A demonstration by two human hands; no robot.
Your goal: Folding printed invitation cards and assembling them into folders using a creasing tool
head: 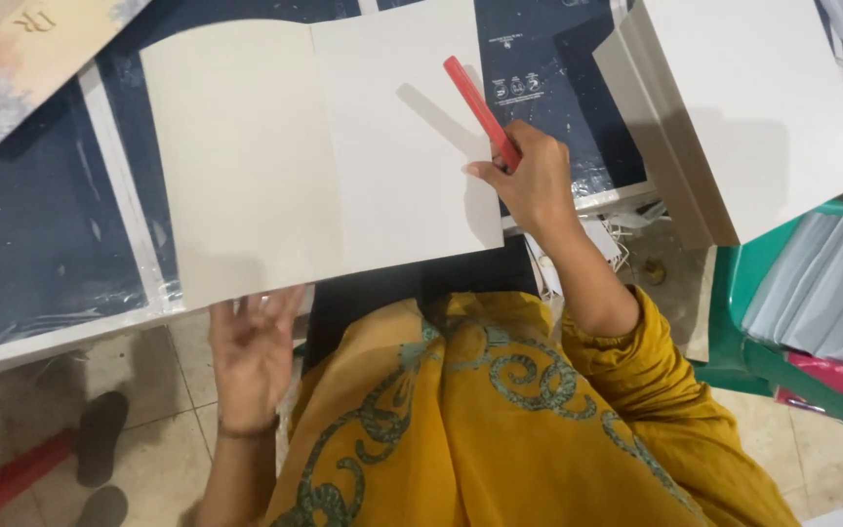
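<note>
A folded sheet of plain cream card lay opened flat on the dark printed surface, its crease running up the middle. The right hand sat at the card's right edge, fingers clenched around a flat red plastic ruler that slanted up over the right panel. The left hand hovered just below the card's lower edge, palm up, fingers loose and empty. To my eye, that hand should pin the card before the ruler pressed along the crease. Right of the card stood a stack of pale boards.
</note>
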